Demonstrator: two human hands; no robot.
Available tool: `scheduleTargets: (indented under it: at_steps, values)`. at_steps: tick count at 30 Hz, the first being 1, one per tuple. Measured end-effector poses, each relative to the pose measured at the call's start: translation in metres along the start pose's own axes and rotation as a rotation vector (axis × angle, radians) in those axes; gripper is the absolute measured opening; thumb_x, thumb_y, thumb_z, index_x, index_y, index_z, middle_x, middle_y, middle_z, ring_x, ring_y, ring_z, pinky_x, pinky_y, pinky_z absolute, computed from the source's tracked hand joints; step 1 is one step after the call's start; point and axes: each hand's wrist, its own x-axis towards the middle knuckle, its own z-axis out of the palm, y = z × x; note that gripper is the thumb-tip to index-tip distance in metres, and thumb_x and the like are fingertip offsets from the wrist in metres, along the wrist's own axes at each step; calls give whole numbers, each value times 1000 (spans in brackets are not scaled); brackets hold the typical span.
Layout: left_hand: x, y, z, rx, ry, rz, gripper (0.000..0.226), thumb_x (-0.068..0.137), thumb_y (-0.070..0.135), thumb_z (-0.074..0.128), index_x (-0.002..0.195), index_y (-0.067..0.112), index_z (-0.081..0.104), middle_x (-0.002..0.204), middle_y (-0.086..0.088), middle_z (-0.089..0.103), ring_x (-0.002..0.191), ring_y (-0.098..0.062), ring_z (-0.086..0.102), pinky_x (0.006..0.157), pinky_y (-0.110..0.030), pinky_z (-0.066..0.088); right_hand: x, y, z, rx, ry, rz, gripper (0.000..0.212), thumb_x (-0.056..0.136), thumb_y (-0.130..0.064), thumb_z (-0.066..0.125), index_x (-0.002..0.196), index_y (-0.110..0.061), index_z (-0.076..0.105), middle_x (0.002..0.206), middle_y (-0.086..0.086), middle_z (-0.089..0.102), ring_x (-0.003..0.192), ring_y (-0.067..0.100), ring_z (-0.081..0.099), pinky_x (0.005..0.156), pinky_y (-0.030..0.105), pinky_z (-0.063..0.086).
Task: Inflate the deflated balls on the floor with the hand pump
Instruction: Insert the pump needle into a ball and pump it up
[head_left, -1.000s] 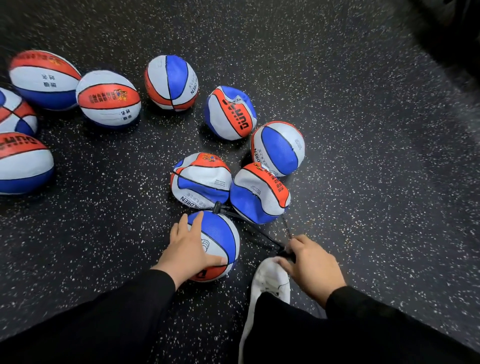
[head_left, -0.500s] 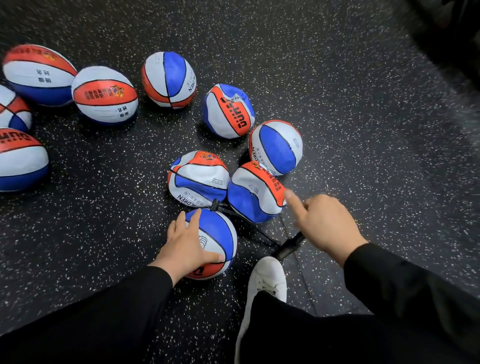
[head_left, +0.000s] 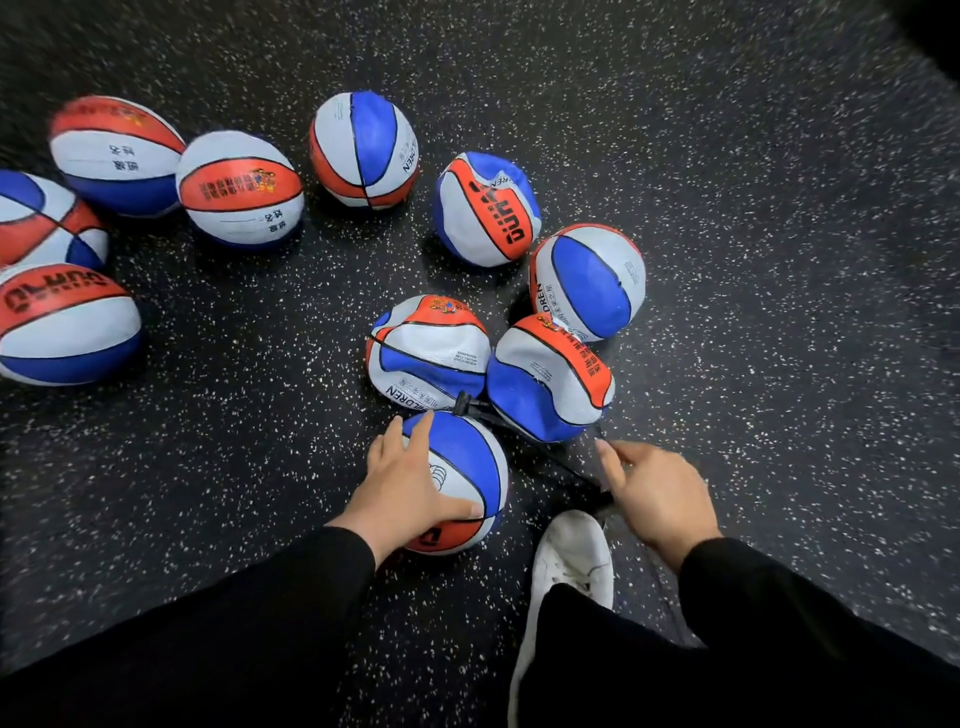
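Our left hand (head_left: 402, 486) lies spread over the near ball (head_left: 467, 467), fingers straight and thumb along its side, pressing it to the floor (head_left: 779, 312). Our right hand (head_left: 657, 493) is curled down over the pump (head_left: 605, 499), whose handle it hides; the fingers seem to grip it, forefinger stretched forward. Our white shoe (head_left: 571, 561) stands just beside the pump's foot.

Taking the rest by size: the floor is dark speckled rubber. On it, to the left, five balls (head_left: 239, 189) look round and firm. Nearer the middle, four more are dented and creased, the closest pair of flat balls (head_left: 431, 353) touching one another and the near ball. A thin black hose (head_left: 540, 452) runs from the pump to a small connector (head_left: 461, 402) at the far top of the near ball, so we judge the needle is in the valve, though the valve itself is hidden.

We judge the step in hand to be pumping this ball, already fairly round. The next move calls for a straight pull up on the handle and a firm push down, the left hand keeping the ball from rolling off the needle. Four flat ones are left after it.
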Motion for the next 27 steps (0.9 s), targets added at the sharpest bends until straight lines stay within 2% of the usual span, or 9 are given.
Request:
scheduleTargets:
  at_steps: [2, 5, 7, 9, 12, 15, 21, 24, 27]
  values:
    - [-2, 0, 2, 1, 10, 9, 144, 59, 70, 88, 164, 37, -5, 171, -4, -7, 159, -33, -3, 125, -55, 25, -1, 14, -3, -24, 92, -57, 75, 93, -78, 12, 89, -27, 66, 92, -10, 69, 80, 15, 64, 71, 34, 55]
    - [-5, 0, 2, 6, 25, 19, 144, 61, 70, 88, 164, 36, -7, 171, -3, -8, 159, -31, -3, 125, -53, 24, -20, 18, 2, -28, 102, -164, 57, 93, -77, 32, 89, -32, 67, 105, -24, 62, 90, 2, 62, 70, 29, 55]
    - [-8, -3, 2, 17, 7, 21, 146, 61, 69, 88, 163, 36, -10, 171, -3, -9, 159, -30, -4, 126, -54, 24, -30, 19, 15, -24, 82, -215, 46, 92, -71, 46, 87, -31, 68, 105, -24, 60, 90, 4, 61, 68, 29, 54]
    - [-13, -7, 4, 18, 8, 34, 145, 62, 70, 87, 164, 36, -10, 170, -1, -8, 159, -27, -4, 126, -52, 26, -29, 17, 22, -13, 148, -258, 48, 94, -63, 45, 75, -25, 66, 88, -14, 63, 73, 13, 63, 60, 31, 53]
    - [-24, -12, 4, -18, 72, 78, 117, 69, 72, 81, 160, 29, 20, 165, 4, 12, 155, -18, 16, 120, -44, 36, -12, 12, 4, 6, 249, -263, 61, 99, -58, 37, 55, -17, 50, 59, -5, 50, 51, 21, 51, 50, 36, 48]
    - [-31, -16, 6, -86, 94, 80, 96, 71, 66, 83, 146, 31, 35, 151, 13, 29, 142, -12, 37, 109, -38, 45, -6, 14, -8, -83, 214, -229, 65, 99, -66, 31, 55, -19, 42, 58, -7, 47, 52, 19, 49, 53, 34, 48]
    - [-29, -15, 11, -78, 6, 23, 112, 72, 78, 72, 162, 46, 12, 173, 0, 4, 159, -21, 9, 124, -45, 29, -21, 38, 11, -125, 392, -490, 72, 102, -66, 29, 53, -19, 53, 54, -7, 47, 48, 16, 48, 43, 24, 32]
    - [-20, -17, 8, -142, -67, -33, 138, 54, 80, 79, 164, 40, 7, 173, -5, 3, 160, -24, 9, 127, -46, 25, -7, 40, 8, -89, 413, -382, 74, 99, -71, 31, 55, -20, 62, 65, -11, 58, 57, 13, 56, 47, 28, 44]
    - [-15, -15, 4, -127, -79, -66, 139, 52, 77, 83, 164, 39, 9, 167, -6, 20, 152, -30, 31, 121, -44, 35, -7, 35, 15, -87, 343, -412, 55, 96, -68, 45, 75, -26, 72, 99, -13, 66, 81, 14, 63, 56, 31, 53]
